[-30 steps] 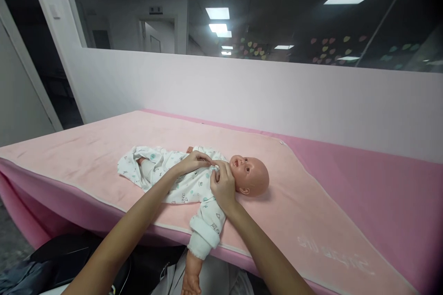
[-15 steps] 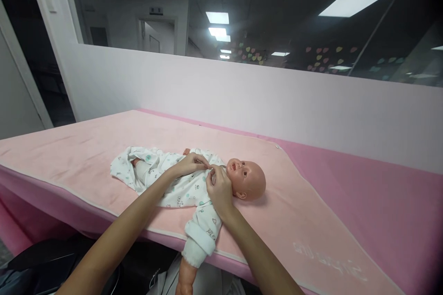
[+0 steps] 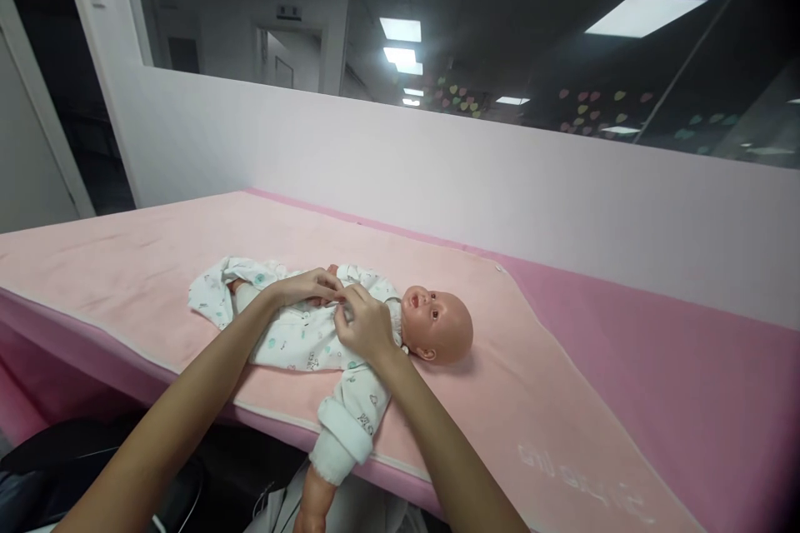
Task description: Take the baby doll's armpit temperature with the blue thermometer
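Note:
A baby doll [image 3: 437, 325] lies on its back on a pink towel [image 3: 143, 258], head to the right. It wears a white printed romper [image 3: 300, 341]. My left hand [image 3: 306, 286] and my right hand [image 3: 366, 323] meet on the doll's chest, both pinching the romper's front edges with curled fingers. One sleeved doll arm [image 3: 341, 433] hangs over the table's near edge, its bare hand low in the frame.
The towel covers a darker pink padded table [image 3: 687, 366] that runs along a pale wall [image 3: 500, 175] with a glass window above. Dark bags [image 3: 75, 466] lie on the floor below the near edge.
Both hands have shifted left, from the romper's collar by the doll's chin down to the chest. The view has moved slightly too.

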Tool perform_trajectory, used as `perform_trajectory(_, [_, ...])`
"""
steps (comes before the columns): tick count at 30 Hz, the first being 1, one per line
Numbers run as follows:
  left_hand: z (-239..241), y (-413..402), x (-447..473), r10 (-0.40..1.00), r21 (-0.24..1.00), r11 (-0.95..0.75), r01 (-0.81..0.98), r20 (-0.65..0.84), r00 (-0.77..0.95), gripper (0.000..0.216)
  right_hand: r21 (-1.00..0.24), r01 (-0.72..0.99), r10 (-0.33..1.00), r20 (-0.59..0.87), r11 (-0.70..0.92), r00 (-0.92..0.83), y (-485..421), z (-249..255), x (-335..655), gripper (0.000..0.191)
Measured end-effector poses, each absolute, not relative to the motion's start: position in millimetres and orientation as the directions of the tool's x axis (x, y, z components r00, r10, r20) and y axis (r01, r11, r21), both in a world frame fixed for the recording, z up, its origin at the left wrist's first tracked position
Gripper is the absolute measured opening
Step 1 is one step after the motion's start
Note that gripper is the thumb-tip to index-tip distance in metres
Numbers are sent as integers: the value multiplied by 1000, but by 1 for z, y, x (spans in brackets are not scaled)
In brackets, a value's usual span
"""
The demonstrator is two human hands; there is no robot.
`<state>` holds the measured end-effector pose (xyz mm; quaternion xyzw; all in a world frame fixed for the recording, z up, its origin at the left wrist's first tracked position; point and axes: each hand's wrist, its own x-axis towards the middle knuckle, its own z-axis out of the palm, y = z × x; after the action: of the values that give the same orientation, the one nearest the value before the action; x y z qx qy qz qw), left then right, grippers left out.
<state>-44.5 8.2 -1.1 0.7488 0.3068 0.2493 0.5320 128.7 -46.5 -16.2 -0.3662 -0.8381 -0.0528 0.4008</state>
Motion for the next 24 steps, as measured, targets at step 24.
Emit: perform_trajectory(24, [0,1,-43,682,913,-356,200,108,724,30,-266,615,562,747,743,-356,-41,-30,135,12])
